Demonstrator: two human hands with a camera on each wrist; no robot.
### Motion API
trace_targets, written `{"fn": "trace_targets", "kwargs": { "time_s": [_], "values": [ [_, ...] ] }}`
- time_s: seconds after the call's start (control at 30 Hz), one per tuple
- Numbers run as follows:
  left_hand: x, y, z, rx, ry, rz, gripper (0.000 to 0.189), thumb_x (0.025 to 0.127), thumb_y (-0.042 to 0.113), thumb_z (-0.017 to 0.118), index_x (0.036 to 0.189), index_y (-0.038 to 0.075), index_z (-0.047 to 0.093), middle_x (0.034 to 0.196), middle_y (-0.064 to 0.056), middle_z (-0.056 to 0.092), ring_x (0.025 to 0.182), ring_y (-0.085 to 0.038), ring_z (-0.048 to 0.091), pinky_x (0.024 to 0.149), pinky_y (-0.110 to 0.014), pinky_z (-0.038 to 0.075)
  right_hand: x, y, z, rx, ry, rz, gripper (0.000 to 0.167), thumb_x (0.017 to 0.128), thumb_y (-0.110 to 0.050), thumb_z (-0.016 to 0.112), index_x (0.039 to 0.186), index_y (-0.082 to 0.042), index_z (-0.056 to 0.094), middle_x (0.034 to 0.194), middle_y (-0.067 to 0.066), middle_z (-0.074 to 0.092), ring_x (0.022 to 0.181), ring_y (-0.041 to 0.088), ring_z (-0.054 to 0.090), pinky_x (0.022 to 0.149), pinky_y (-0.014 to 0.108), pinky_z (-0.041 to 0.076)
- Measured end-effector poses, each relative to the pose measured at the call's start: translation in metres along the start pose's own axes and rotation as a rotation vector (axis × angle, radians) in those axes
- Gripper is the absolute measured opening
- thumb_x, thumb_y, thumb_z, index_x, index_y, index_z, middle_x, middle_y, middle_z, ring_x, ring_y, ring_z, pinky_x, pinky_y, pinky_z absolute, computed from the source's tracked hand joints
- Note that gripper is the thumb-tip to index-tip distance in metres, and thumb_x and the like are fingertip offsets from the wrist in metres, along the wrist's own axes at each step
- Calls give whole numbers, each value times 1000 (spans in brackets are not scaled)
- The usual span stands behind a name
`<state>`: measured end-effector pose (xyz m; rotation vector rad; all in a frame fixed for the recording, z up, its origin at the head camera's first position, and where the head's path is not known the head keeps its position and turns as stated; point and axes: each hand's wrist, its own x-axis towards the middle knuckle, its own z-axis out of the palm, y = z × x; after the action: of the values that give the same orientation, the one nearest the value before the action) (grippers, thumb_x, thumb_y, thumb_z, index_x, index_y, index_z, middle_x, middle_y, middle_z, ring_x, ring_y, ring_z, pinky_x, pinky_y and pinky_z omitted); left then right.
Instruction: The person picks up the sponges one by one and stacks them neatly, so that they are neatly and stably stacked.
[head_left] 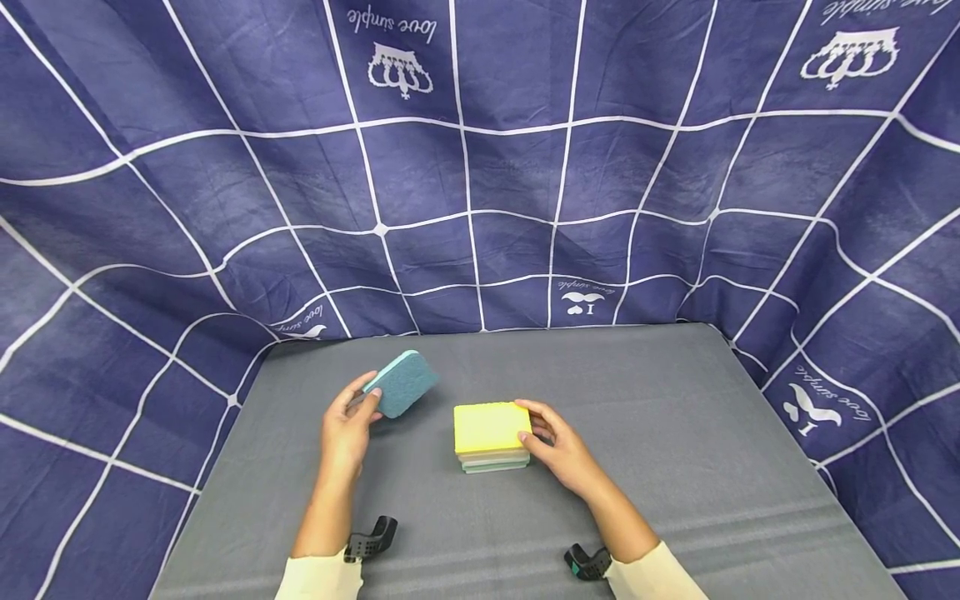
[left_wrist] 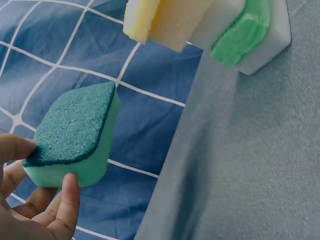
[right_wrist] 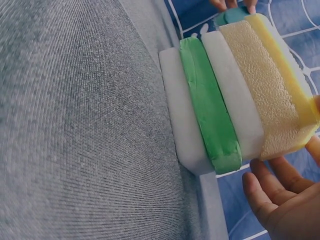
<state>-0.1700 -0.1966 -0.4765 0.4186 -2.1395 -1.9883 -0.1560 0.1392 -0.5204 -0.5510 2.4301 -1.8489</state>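
In the head view my left hand (head_left: 347, 425) holds a teal scouring sponge (head_left: 403, 385) tilted above the table, left of a stack of sponges and blocks. The left wrist view shows thumb and fingers pinching one end of this sponge (left_wrist: 75, 125), with its dark scouring face up. My right hand (head_left: 558, 448) is at the stack's right end, thumb and index finger on the yellow sponge (head_left: 490, 427) on top. Below it, in the right wrist view, come a beige porous sponge (right_wrist: 265, 90), a white block (right_wrist: 234, 90), a green block (right_wrist: 210, 105) and another white block (right_wrist: 184, 115).
The grey cloth-covered table (head_left: 637, 392) surrounds the stack. A blue curtain (head_left: 517, 167) with white grid lines rises behind the table and along both sides. Black wrist straps (head_left: 372, 540) are on both forearms.
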Motion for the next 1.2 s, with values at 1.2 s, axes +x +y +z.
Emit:
{"fn": "trace_targets", "kwargs": {
  "time_s": [1.2],
  "values": [
    [-30, 19, 33, -70, -139, 55, 36, 101, 22, 63, 131, 1, 64, 98, 9, 68, 85, -6, 64, 77, -26, 54, -2, -3, 1, -10, 2, -16, 49, 101, -24, 64, 147, -17, 51, 150, 7, 53, 137, 28, 53, 111, 49, 43]
  ]
}}
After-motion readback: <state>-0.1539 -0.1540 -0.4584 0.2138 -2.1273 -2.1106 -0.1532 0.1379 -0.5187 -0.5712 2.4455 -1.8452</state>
